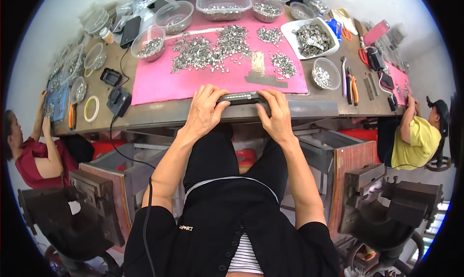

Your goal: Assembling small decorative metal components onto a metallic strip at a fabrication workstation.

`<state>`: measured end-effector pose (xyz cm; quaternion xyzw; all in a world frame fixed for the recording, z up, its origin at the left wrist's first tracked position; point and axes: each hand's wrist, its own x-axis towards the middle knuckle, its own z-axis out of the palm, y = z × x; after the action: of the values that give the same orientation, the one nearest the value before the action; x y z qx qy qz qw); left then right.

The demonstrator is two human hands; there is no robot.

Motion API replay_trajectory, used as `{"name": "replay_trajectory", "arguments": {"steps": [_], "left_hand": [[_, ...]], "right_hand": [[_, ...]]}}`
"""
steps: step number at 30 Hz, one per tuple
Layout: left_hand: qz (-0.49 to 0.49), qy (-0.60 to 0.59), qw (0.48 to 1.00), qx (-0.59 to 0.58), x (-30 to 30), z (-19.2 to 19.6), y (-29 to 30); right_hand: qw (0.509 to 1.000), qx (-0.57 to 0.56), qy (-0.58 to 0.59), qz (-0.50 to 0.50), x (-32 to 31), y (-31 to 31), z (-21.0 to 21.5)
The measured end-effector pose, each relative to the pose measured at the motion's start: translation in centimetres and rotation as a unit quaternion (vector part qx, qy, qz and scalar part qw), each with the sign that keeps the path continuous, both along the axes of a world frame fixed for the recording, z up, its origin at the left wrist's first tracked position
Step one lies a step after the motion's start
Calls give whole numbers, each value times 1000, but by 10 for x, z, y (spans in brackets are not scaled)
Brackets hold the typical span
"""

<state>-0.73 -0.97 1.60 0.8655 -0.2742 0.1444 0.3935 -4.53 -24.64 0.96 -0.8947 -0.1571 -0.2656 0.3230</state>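
My left hand (pixel 204 107) and my right hand (pixel 277 114) grip the two ends of a dark bar-shaped holder (pixel 240 98) at the table's front edge. Along its top runs a row of small silver pieces. Fingers lie over the far side, thumbs against the near side. Beyond it spreads a pink mat (pixel 152 83) with a large heap of small silver metal parts (pixel 195 55) and smaller heaps to the right. A patch of thin pale sticks (pixel 258 62) lies near a flat grey strip (pixel 266 81) on the mat.
Clear tubs of metal parts (pixel 224 12) line the back, with a white tray (pixel 333 47) at right. Orange-handled pliers (pixel 355 94) lie right; a black charger (pixel 119 101) and tape roll (pixel 91 108) sit left. Co-workers sit at left (pixel 41 161) and right (pixel 413 144).
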Motion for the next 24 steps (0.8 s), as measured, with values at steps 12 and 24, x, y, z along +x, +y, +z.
{"name": "replay_trajectory", "arguments": {"steps": [12, 24], "left_hand": [[30, -92, 995, 25, 11, -12, -15], [126, 265, 835, -465, -51, -15, 66]], "right_hand": [[998, -30, -15, -61, 15, 16, -14], [995, -44, -43, -76, 13, 19, -15]]}}
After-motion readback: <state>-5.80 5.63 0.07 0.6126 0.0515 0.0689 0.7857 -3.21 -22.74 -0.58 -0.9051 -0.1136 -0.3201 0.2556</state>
